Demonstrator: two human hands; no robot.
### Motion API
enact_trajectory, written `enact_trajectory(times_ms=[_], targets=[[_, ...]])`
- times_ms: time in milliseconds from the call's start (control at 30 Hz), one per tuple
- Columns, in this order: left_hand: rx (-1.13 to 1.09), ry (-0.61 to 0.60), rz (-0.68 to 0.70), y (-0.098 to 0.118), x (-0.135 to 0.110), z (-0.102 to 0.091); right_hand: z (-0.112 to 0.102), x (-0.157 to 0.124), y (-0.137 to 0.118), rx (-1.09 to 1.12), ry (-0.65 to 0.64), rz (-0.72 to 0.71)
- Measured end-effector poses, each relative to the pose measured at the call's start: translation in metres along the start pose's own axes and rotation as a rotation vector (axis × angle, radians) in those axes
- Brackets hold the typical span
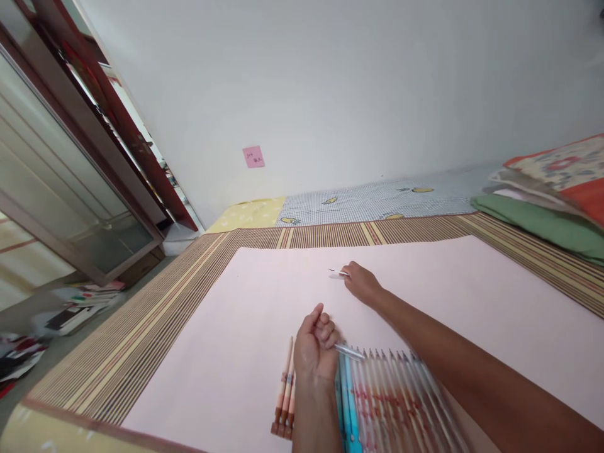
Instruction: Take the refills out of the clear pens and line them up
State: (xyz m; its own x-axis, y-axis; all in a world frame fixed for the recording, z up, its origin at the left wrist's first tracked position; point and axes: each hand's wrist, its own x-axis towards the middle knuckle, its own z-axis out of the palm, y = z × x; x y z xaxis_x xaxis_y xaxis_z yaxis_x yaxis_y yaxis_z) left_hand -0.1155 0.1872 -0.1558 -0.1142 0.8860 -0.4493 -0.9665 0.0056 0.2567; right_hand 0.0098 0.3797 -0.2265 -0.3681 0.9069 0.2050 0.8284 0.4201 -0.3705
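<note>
My right hand (362, 284) is closed around a white pen (338, 274), whose thin dark tip points left over the pale pink sheet (212, 314). Lower and to the left, my left hand (318, 343) is turned palm up with curled fingers. A translucent, silvery pen-like piece (350, 352) sticks out of it to the right; its other end is hidden in the fingers. Just beside that wrist, a row of clear-barrelled pens (391, 396) lies side by side, with blue pens (349, 402) at its left end. Several peach-and-brown pens (285, 399) lie left of my left forearm, partly covered.
The sheet lies on a striped mat (141, 340). Behind it are a checked cloth (358, 204) and a white wall with a pink note (253, 156). Folded green fabric (538, 220) and a patterned cushion (566, 167) sit at right. A glass-panelled door (70, 170) stands at left.
</note>
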Motion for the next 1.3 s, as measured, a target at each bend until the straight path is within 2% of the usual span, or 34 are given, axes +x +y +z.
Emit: enact_trajectory(times_ms=[200, 567, 1300], targets=[[0.034, -0.005, 0.024, 0.000, 0.002, -0.002, 0.000, -0.001, 0.005, 0.011, 0.003, -0.015], [0.035, 0.003, 0.006, -0.003, 0.002, -0.001, -0.012, -0.009, 0.015, 0.006, -0.012, -0.023], [0.072, -0.015, 0.021, -0.001, 0.003, -0.003, -0.013, -0.012, 0.021, 0.071, 0.023, -0.027]])
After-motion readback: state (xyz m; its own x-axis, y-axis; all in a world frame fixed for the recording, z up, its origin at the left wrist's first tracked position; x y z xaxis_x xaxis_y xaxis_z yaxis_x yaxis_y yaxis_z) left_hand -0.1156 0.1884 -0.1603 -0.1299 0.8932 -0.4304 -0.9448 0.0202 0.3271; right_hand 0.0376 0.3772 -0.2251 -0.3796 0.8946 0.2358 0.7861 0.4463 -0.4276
